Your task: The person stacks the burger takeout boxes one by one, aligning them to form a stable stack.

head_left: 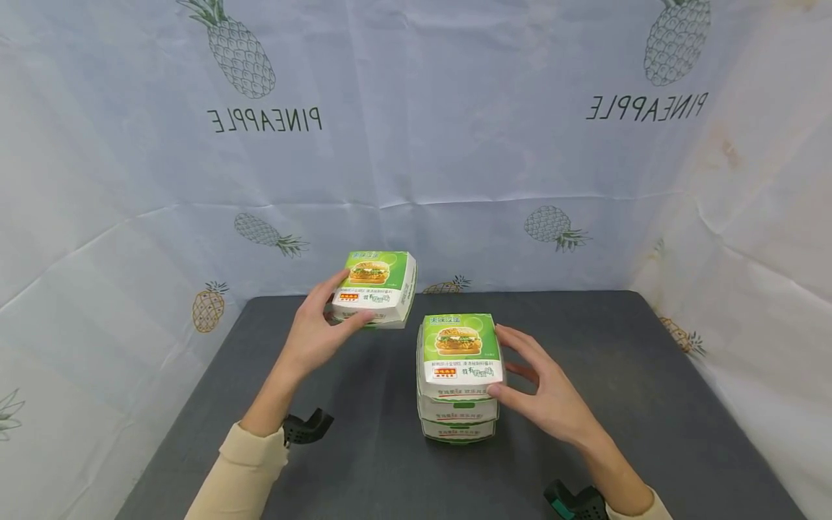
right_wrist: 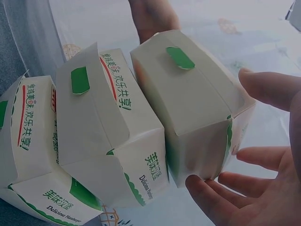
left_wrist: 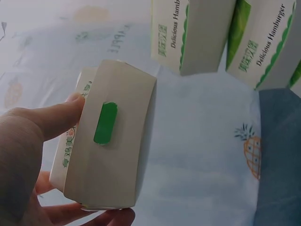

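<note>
My left hand grips a green-and-white hamburger box up off the table, thumb on its front and fingers along its far left side. In the left wrist view this held box shows a white side with a green tab. To its right stands a stack of three matching boxes, the top box sitting slightly askew on the middle box and bottom box. My right hand is at the top box's right side, thumb by the front corner and fingers loosely extended along the side.
The stack stands on a dark grey table. Behind and at both sides hangs a pale cloth printed with pineapples. A black band is on the left wrist, another black band on the right.
</note>
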Available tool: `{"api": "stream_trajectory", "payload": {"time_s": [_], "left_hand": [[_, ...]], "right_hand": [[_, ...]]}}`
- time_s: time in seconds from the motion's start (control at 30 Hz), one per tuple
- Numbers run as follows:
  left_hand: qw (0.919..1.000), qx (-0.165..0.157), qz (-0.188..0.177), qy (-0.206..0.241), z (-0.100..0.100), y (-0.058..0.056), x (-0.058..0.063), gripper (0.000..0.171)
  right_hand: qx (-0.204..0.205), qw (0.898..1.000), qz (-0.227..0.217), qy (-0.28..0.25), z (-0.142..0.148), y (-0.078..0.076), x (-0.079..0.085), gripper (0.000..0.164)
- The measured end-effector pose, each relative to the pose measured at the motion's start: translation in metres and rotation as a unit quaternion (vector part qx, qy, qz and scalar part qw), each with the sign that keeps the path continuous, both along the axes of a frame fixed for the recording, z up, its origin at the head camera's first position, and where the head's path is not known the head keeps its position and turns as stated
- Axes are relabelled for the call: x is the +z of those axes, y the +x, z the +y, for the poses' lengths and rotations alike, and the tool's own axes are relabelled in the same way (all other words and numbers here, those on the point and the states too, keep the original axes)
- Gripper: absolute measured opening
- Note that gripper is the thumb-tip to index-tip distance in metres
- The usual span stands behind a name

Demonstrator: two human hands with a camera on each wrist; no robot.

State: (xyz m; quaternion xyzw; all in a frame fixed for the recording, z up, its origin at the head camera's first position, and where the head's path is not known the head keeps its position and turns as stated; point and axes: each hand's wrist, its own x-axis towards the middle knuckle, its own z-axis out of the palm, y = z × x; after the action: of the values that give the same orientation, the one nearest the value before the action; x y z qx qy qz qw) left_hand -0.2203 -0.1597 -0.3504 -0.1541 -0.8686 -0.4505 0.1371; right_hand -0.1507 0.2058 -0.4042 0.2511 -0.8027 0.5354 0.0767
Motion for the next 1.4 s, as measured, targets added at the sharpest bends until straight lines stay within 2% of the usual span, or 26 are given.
{"api": "stream_trajectory", "payload": {"time_s": [0.27, 0.53, 0.67, 0.93, 1.13, 1.4], "left_hand": [[0.9996, -0.023, 0.013, 0.009, 0.013, 0.006, 0.012, 0.084], [0.9976, -0.053, 0.041, 0.02, 0.027, 0.011, 0.017, 0.081], [0.9963, -0.069, 0.043, 0.026, 0.037, 0.015, 0.019, 0.081], [0.9939, -0.099, 0.035, 0.032, 0.054, 0.023, 0.018, 0.081], [0.9934, -0.106, 0.03, 0.032, 0.061, 0.027, 0.016, 0.08], [0.9933, -0.109, 0.036, 0.008, 0.069, 0.03, 0.012, 0.08]], "right_hand": [[-0.006, 1.0, 0.007, 0.004, 0.0, 0.002, 0.002, 0.076], [-0.005, 1.0, 0.007, -0.003, -0.001, 0.001, 0.0, 0.076], [-0.005, 1.0, 0.003, -0.007, -0.001, 0.001, 0.0, 0.077], [0.001, 1.0, 0.005, -0.012, -0.001, 0.002, 0.001, 0.075], [0.002, 1.0, 0.005, -0.013, 0.001, 0.005, 0.004, 0.073], [-0.007, 1.0, -0.007, -0.013, 0.005, 0.007, 0.015, 0.074]]}}
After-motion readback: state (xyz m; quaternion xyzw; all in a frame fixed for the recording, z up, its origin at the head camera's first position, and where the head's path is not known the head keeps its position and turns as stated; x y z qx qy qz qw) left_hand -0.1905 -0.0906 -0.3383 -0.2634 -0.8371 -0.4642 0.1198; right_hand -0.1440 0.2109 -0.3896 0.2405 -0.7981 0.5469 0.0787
